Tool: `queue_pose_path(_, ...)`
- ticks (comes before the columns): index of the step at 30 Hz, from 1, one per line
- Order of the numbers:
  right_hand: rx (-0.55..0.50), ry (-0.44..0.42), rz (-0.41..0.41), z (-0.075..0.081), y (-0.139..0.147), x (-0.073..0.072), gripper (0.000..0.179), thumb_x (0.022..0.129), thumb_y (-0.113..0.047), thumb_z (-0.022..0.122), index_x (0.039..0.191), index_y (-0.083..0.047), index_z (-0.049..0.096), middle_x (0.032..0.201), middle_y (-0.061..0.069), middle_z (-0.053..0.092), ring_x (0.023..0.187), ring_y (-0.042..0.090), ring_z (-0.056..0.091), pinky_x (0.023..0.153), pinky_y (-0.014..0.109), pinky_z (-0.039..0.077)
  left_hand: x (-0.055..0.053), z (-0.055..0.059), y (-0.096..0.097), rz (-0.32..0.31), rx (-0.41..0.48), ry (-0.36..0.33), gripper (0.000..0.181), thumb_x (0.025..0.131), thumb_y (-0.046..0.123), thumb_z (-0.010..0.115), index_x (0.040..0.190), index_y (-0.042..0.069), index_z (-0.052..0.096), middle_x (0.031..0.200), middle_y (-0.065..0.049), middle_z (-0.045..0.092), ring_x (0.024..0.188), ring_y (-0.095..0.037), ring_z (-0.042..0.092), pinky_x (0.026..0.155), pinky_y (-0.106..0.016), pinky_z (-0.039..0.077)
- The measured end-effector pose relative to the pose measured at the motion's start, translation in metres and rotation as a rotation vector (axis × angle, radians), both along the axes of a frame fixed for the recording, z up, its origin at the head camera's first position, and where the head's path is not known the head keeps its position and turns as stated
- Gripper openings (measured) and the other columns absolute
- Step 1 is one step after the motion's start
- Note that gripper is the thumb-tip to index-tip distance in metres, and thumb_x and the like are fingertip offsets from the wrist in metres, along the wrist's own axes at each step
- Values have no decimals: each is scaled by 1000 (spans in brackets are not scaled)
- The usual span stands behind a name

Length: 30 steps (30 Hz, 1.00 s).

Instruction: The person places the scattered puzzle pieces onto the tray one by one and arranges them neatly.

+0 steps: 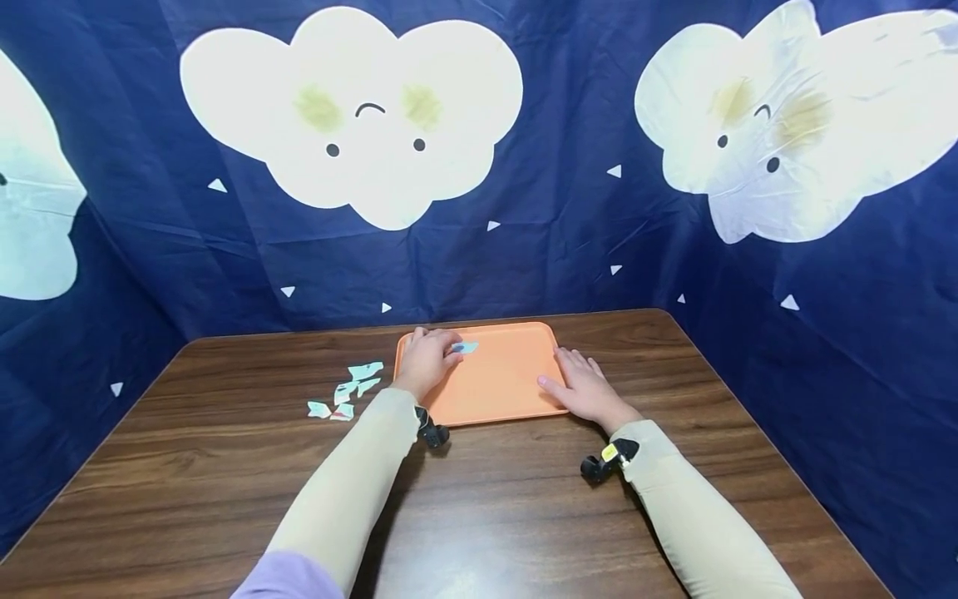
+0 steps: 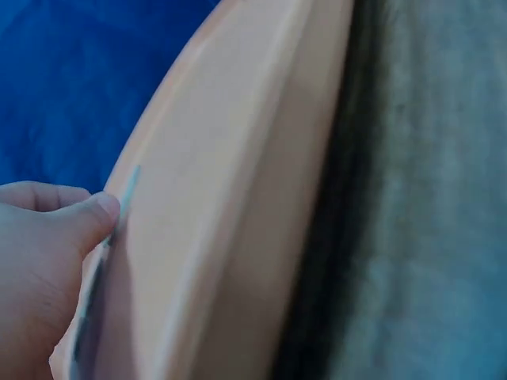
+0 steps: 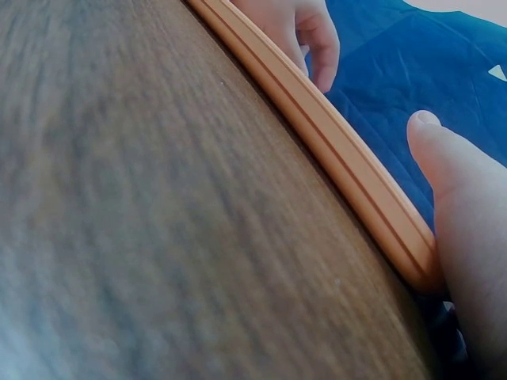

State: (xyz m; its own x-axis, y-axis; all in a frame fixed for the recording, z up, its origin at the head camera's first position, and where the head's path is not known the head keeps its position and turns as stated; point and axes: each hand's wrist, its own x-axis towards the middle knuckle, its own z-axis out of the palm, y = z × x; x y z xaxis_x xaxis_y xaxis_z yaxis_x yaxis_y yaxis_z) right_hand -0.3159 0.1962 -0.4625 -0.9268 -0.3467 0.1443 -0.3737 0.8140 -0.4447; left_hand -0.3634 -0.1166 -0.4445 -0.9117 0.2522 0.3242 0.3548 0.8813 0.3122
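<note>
Left hand [image 1: 427,362] pinches paper [image 1: 467,347] over table [image 1: 187,499], curtain [image 1: 449,270] behind.

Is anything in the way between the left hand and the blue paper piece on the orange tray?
No, nothing visible. The left hand is right at the blue paper piece; its thumb seems to touch it.

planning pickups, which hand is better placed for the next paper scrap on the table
Likely the left hand: once free of the blue scrap at its fingertips, it is nearer the torn scraps left of the orange tray. The right hand rests at the tray's right edge.
</note>
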Motion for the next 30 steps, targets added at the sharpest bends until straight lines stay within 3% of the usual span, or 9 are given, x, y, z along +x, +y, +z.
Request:
queue_pose_path(8, 5, 4, 1, 4, 1, -1, 85, 102, -58, 45, 157, 4, 27, 161, 25, 29, 151, 42, 20, 120, 59, 10, 18, 10, -6, 10, 92, 16, 32, 94, 35, 73, 124, 23, 70, 131, 1, 67, 109, -31, 50, 104, -52, 29)
queue_pose_path(12, 10, 4, -5, 3, 1, -1, 84, 102, -57, 45, 157, 4, 27, 161, 25, 28, 151, 42, 20, 120, 59, 9, 28, 16, -11, -12, 152, 3, 34, 95, 34, 72, 126, 21, 69, 129, 0, 68, 111, -33, 50, 100, -54, 30)
queue_pose_path(16, 8, 4, -7, 2, 1, -1, 83, 102, -56, 45, 157, 4, 27, 161, 25, 28, 151, 42, 20, 120, 59, 9, 34, 15, -20, -10, 180, 7, 38, 95, 35, 71, 129, 19, 68, 134, -1, 66, 115, -36, 48, 96, -54, 30)
queue_pose_path(30, 7, -14, -4, -2, 3, -1, 86, 101, -60, 42, 158, 3, 25, 162, 25, 26, 151, 42, 18, 120, 59, 8, 44, 12, -56, 47, 226, 52, 37, 92, 32, 74, 127, 18, 69, 137, -8, 63, 115, -41, 47, 94, -59, 29)
